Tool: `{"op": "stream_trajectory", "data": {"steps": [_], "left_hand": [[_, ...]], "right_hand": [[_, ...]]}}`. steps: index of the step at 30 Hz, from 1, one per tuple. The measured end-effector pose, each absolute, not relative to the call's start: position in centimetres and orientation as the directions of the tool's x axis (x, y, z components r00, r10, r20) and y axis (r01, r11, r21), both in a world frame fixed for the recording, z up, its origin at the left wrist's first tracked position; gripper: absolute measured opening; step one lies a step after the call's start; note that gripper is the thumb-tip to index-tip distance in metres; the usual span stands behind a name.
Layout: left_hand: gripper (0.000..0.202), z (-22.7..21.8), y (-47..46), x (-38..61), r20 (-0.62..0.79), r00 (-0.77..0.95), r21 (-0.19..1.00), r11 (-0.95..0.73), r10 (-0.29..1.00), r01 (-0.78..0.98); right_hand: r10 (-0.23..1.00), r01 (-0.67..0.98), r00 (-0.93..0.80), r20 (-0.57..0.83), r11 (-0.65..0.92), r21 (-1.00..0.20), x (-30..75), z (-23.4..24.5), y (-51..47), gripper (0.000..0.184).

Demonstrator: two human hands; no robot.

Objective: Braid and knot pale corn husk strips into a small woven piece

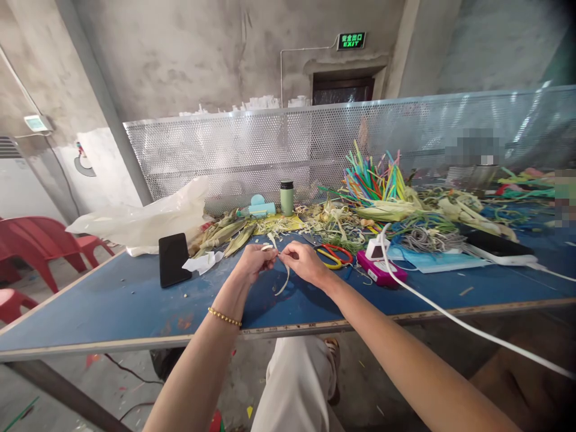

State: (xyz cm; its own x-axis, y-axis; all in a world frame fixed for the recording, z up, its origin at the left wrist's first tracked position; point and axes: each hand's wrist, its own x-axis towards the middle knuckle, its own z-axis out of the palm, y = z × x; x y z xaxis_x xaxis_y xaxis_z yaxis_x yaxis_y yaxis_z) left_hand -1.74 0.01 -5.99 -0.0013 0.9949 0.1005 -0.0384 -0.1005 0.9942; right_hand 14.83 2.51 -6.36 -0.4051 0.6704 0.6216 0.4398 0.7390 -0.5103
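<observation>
Above the front part of the blue table, my left hand and my right hand almost meet, fingertips pinched. Between them is a thin pale strip that looks like corn husk; one end shows at the left fingers and a tail hangs down in a curve below. Its middle is hidden by the fingertips. Just right of my right hand lie scissors with red and yellow handles. Behind both hands, dried corn husks and loose shreds are heaped.
A black phone and torn white paper lie left. At the right are a purple box with a charger, a white cable, and another phone. A green bottle and colourful strips stand before the perforated metal screen.
</observation>
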Motion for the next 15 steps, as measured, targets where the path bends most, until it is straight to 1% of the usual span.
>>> {"op": "stream_trajectory", "data": {"steps": [2,3,4,6,8,10,12,15], "left_hand": [[0.029,-6.1,0.0,-1.6,0.106,-0.009,0.994,-0.107,0.994,-0.026],[0.028,-6.1,0.0,-1.5,0.114,-0.001,0.993,-0.114,0.993,-0.015],[0.026,-6.2,0.0,-1.4,0.125,0.014,0.992,-0.125,0.992,-0.005],[0.022,-6.3,-0.1,-1.3,0.145,0.062,0.989,-0.145,0.988,-0.002],[0.017,-6.4,-0.2,-1.1,0.157,0.105,0.988,-0.156,0.982,-0.015],[0.013,-6.3,-0.3,-1.0,0.155,0.119,0.988,-0.154,0.981,-0.016],[0.012,-6.1,-0.5,-0.8,0.148,0.091,0.989,-0.149,0.985,0.009],[0.016,-5.9,-0.8,-0.6,0.139,0.042,0.988,-0.142,0.989,0.058]], "right_hand": [[0.679,0.423,-0.318,0.661,0.726,-0.542,14.9,-6.1,2.4,0.017],[0.705,0.408,-0.291,0.646,0.703,-0.583,14.9,-6.1,2.3,0.015],[0.745,0.386,-0.291,0.601,0.666,-0.638,15.0,-6.1,2.3,0.015],[0.816,0.336,-0.352,0.458,0.567,-0.752,15.0,-6.2,2.3,0.017],[0.846,0.297,-0.393,0.36,0.487,-0.821,14.9,-6.5,2.3,0.02],[0.856,0.278,-0.377,0.353,0.468,-0.839,14.9,-6.7,2.4,0.018],[0.866,0.275,-0.352,0.355,0.459,-0.845,14.9,-6.7,2.5,0.015],[0.879,0.263,-0.342,0.334,0.43,-0.864,14.9,-6.7,2.5,0.012]]}}
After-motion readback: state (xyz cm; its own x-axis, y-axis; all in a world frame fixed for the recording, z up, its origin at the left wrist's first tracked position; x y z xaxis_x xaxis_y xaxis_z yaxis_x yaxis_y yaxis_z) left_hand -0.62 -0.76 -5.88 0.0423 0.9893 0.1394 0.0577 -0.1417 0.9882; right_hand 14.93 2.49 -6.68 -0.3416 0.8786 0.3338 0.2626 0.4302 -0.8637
